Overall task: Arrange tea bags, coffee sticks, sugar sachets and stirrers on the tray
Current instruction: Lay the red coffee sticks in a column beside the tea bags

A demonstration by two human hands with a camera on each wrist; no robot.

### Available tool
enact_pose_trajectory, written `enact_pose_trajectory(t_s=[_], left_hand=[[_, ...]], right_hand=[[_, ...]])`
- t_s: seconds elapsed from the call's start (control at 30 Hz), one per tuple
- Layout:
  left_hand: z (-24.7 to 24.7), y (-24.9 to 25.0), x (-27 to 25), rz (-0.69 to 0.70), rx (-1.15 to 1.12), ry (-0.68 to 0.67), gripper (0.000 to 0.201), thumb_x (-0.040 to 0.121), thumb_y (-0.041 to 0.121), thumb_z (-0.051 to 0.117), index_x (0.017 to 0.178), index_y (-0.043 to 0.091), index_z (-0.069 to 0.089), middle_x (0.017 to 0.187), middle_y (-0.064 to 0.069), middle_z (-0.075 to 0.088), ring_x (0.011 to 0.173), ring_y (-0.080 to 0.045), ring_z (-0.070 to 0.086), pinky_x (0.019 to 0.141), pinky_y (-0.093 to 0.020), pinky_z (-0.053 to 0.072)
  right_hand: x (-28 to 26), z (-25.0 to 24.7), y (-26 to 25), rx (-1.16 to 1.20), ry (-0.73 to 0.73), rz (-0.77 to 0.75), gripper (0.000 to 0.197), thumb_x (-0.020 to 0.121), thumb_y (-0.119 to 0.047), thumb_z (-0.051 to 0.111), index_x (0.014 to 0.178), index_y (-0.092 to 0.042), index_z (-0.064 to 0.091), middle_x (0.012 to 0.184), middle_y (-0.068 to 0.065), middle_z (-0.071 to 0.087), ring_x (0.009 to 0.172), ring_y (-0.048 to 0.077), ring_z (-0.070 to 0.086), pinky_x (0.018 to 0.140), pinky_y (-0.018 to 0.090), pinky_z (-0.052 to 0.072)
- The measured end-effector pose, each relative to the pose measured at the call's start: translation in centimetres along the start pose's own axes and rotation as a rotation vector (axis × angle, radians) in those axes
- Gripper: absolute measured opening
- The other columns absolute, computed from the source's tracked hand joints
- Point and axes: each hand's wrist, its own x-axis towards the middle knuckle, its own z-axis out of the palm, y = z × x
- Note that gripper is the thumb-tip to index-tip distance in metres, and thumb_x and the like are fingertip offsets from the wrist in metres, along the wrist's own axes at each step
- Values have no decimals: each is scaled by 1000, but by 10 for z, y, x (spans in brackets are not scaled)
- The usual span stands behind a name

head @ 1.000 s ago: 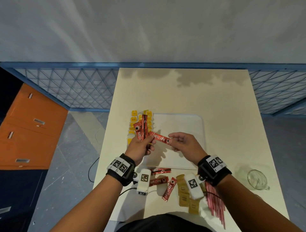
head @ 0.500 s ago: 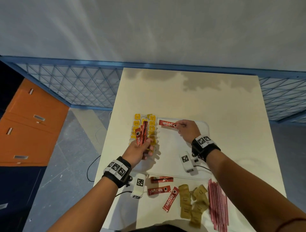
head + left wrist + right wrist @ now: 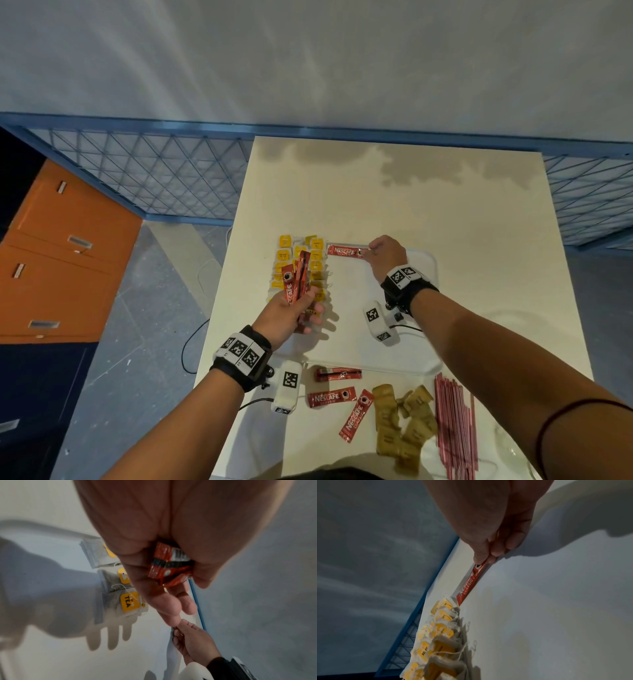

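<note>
The right hand [image 3: 386, 253] pinched one end of a red coffee stick [image 3: 345, 251] between thumb and fingertips, the stick lying flat along the far edge of the white tray [image 3: 423, 263], its other end just beside the yellow-tagged tea bags [image 3: 317, 263]. Those tea bags lay in overlapping rows down the tray's left side. The left hand [image 3: 291, 313] was curled round a bundle of coffee sticks [image 3: 297, 281], which stood up out of the fist above the tea bags and hid part of them from the head view.

On the cream table [image 3: 445, 205], near the person and off the tray, lay three loose coffee sticks [image 3: 331, 399], close together. Right of them was a heap of brown sugar sachets [image 3: 399, 425], overlapping one another, and further right a bunch of thin red stirrers [image 3: 455, 428], roughly parallel. The right forearm crossed above the tray's near right corner. White marker blocks hung from both black wrist straps, one over the tray's middle, the other over the table edge by the loose sticks.

Left of the table stood an orange drawer cabinet [image 3: 65, 260] on a grey floor, and a blue mesh railing [image 3: 154, 171] ran behind it.
</note>
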Motion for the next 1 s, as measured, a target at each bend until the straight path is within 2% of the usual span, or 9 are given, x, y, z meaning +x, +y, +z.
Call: enact_pose_trajectory(t_s=[0.1,0.27,0.4,0.53,0.67,0.73,0.83,0.9,1.0], left_hand=[[0,-2,1,-13,-8,-20,32,102,33,55,122,10,63,89,-7,70,76,-24,66,60,-29,52],[0,-5,1,-26,-15,-71,34,101,33,57,123,8,61,89,-9,69,68,-24,62,59,-30,51],[2,-7,2,-23,20,-106,33,102,29,56,125,6,59,87,-9,69,67,-23,61,63,-32,51],[4,-11,2,-16,69,-130,33,103,25,55,126,2,60,82,-8,70,65,-21,58,69,-34,45],[4,-11,-3,-15,171,-170,27,103,26,55,122,10,65,85,-7,70,60,-19,53,61,-30,37],[6,-10,-8,-14,211,-191,26,103,24,55,123,11,65,86,-6,69,57,-18,51,56,-27,36],[8,-10,-12,-11,232,-216,26,102,22,56,122,7,64,82,-6,67,53,-17,49,53,-24,37],[8,-12,-14,1,235,-210,27,102,23,57,121,6,63,82,-5,67,54,-17,50,53,-23,38],[7,-15,-17,20,234,-181,29,102,25,57,121,5,63,82,-3,68,54,-16,51,51,-21,37]], right_hand=[[-3,0,-1,29,20,17,14,93,-27,70,91,-14,64,88,0,64,79,21,60,62,27,42],[-15,-7,-3,6,-4,-19,22,96,-38,64,94,-16,65,87,-3,65,76,18,59,60,28,42],[-37,-10,-12,192,-193,-118,19,94,-37,66,91,-18,70,83,-2,69,72,20,65,65,36,54],[-73,-25,-32,299,-424,-194,21,102,-38,58,98,-22,70,92,0,72,68,12,64,58,30,47],[-95,-29,-37,394,-513,-234,29,101,-47,54,114,-28,71,93,-1,73,68,13,63,64,41,48],[-102,-30,-37,403,-500,-275,21,100,-42,60,112,-29,72,88,-2,70,65,13,62,64,39,49],[-111,-33,-37,397,-473,-318,6,96,-26,70,101,-27,74,85,-3,68,61,7,58,64,28,50],[-114,-34,-34,400,-462,-329,4,94,-20,72,93,-23,74,80,-7,67,60,4,56,63,24,49],[-118,-37,-31,380,-434,-312,5,95,-17,71,94,-13,74,74,-9,65,56,3,55,60,19,47]])
